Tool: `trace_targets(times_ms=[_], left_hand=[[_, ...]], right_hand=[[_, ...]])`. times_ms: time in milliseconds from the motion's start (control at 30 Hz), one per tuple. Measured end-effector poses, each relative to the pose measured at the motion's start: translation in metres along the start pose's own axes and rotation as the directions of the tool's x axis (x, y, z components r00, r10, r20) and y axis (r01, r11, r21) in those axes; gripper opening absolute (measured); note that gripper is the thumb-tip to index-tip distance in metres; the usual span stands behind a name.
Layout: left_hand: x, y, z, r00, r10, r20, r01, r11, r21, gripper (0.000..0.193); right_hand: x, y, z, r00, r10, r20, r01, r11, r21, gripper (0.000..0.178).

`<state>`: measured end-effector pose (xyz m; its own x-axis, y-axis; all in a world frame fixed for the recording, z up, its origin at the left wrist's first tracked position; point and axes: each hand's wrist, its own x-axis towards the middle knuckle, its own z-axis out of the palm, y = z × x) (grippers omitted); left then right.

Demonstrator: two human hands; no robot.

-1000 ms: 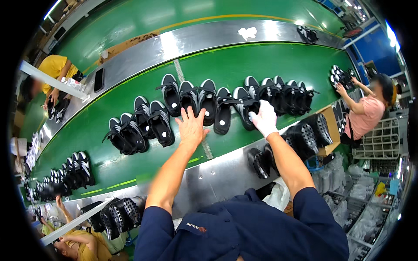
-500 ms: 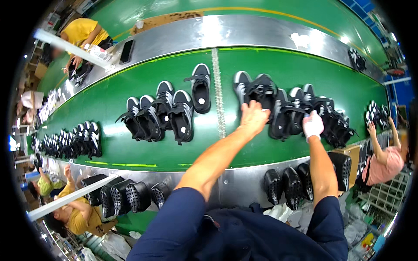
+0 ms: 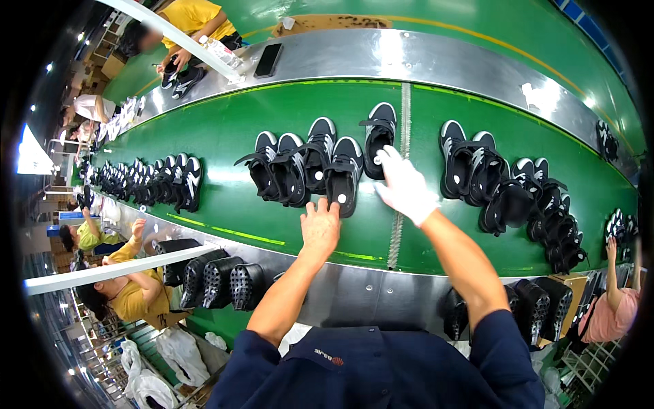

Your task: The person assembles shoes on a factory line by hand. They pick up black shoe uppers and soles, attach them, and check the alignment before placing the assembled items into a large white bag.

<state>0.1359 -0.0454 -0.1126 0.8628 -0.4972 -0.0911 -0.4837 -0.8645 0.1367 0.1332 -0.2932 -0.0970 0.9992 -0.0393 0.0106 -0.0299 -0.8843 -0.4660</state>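
Note:
My bare left hand lies flat on the green conveyor belt, fingertips at the heel of a black sandal with a white sole rim. My right hand, in a white glove, reaches over the belt and touches the heel end of a single black sandal lying alone near the belt seam. A cluster of several black sandals sits just left of my left hand. Neither hand grips anything.
More black sandals crowd the belt to the right, and a long row runs off to the left. Black shoe lasts hang under the steel belt edge. A phone lies on the far steel ledge. Other workers sit around the line.
The view has swung right along the belt. My left hand has drawn back to the near sandal's heel, and my gloved right hand has moved from the right cluster to the lone sandal.

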Motion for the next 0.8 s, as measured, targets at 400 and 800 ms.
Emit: trace_targets(times_ms=[400,800], left_hand=[[0.113,0.109,0.047,0.947,0.311,0.083,-0.269,0.906,-0.327,0.019],[0.062,0.044,-0.025,0.992,0.003,-0.126,-0.029,0.98,-0.199,0.032]], right_hand=[[-0.039,0.081,0.012,0.987,0.087,-0.138,-0.126,0.944,-0.306,0.025],[-0.044,0.055,-0.047,0.905,0.333,-0.267,-0.425,0.75,-0.506,0.053]])
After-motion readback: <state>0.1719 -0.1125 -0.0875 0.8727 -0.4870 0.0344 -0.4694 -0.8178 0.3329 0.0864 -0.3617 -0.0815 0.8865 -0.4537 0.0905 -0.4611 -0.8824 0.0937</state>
